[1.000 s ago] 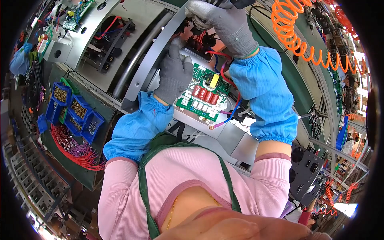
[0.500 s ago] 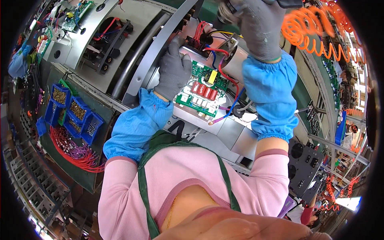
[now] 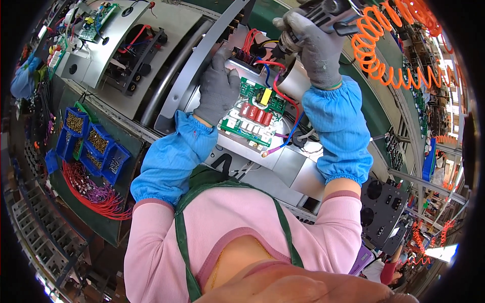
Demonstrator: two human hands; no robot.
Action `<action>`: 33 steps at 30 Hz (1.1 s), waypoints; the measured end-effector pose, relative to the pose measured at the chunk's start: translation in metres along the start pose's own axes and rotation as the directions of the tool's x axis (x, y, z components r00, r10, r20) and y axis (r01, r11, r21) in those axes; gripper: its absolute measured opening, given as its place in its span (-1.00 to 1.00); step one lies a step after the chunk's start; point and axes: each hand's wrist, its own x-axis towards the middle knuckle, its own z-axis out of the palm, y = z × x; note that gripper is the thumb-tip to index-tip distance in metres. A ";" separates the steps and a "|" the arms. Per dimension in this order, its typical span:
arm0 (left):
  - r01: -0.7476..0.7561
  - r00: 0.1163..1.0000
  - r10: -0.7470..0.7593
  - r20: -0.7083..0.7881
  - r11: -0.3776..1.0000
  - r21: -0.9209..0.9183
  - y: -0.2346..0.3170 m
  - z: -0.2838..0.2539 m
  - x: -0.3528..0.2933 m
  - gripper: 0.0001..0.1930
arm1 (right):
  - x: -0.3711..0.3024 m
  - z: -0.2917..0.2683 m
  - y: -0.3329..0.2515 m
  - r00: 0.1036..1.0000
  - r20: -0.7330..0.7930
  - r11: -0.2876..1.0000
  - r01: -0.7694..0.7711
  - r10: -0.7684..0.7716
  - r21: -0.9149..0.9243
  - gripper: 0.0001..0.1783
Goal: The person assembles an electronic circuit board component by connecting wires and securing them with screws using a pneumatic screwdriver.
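My right hand [image 3: 319, 54], in a grey glove, is wrapped round a dark pistol-shaped power driver [image 3: 331, 14]. Its nose points down and left at a bundle of wires inside a grey metal chassis [image 3: 191, 63]. Gloved in grey too, my left hand [image 3: 218, 93] lies with fingers extended and thumb apart, fingertips against a black part [image 3: 243, 61] in the chassis. Beside it is a green circuit board [image 3: 256, 115] with red components and a yellow block. Red and blue cables [image 3: 289, 103] run past a silver cylinder [image 3: 297, 81] to the board's right.
Blue bins [image 3: 100, 141] of small screws stand at the left, with red and purple wires [image 3: 96, 194] below them. Another open unit [image 3: 134, 58] lies at the far left. An orange coiled hose [image 3: 384, 60] hangs at the upper right; a black panel [image 3: 381, 212] stands lower right.
My right hand has brought the power driver nearer and slightly left, its nose now lower by the wires. My left hand has stayed almost in place.
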 end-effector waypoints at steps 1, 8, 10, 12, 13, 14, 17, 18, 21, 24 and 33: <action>0.022 1.000 -0.022 0.011 1.000 -0.004 0.001 0.000 -0.002 -0.46 | -0.001 -0.001 -0.001 1.000 -0.010 0.999 0.002 -0.001 0.033 -0.67; -0.001 1.000 0.001 -0.009 1.000 0.015 0.002 -0.001 -0.002 -0.48 | 0.000 -0.008 0.001 0.993 0.120 0.991 0.028 -0.012 -0.134 -0.59; 0.095 0.994 -0.097 0.051 0.994 0.050 0.003 -0.004 -0.002 -0.48 | -0.003 -0.002 -0.007 0.994 0.109 0.998 -0.026 0.033 -0.059 -0.58; 0.042 0.999 -0.042 0.009 0.998 0.044 -0.004 0.001 -0.002 -0.48 | 0.001 -0.007 -0.007 0.940 0.339 1.000 -0.028 0.022 0.012 -0.56; -0.012 0.999 0.013 -0.030 0.999 0.042 -0.005 0.002 -0.001 -0.48 | 0.002 -0.007 -0.007 0.940 0.340 1.000 -0.028 0.022 0.011 -0.56; -0.012 0.999 0.013 -0.031 0.999 0.042 -0.005 0.002 -0.002 -0.48 | 0.002 -0.005 -0.008 0.925 0.374 0.996 -0.080 0.064 0.026 -0.56; -0.030 0.999 0.033 -0.039 0.997 0.077 -0.004 0.002 -0.001 -0.47 | 0.005 -0.006 -0.004 0.902 0.416 0.984 -0.163 0.118 0.073 -0.58; -0.007 1.000 0.008 -0.023 0.997 0.076 -0.003 0.002 -0.001 -0.48 | 0.006 -0.008 -0.003 0.904 0.412 0.985 -0.159 0.116 0.071 -0.59; 0.019 1.000 -0.018 -0.011 0.996 0.086 -0.002 0.002 -0.001 -0.48 | 0.006 -0.008 0.000 0.903 0.416 0.986 -0.148 0.106 0.071 -0.59; -0.014 0.999 0.016 -0.033 0.998 0.068 -0.006 0.002 -0.002 -0.50 | 0.006 -0.005 0.000 0.898 0.427 0.990 -0.138 0.111 0.033 -0.59; -0.379 0.925 0.378 -0.032 0.925 -0.032 0.073 -0.044 -0.052 -0.68 | 0.004 -0.006 0.004 0.928 0.352 0.978 -0.175 0.124 0.117 -0.59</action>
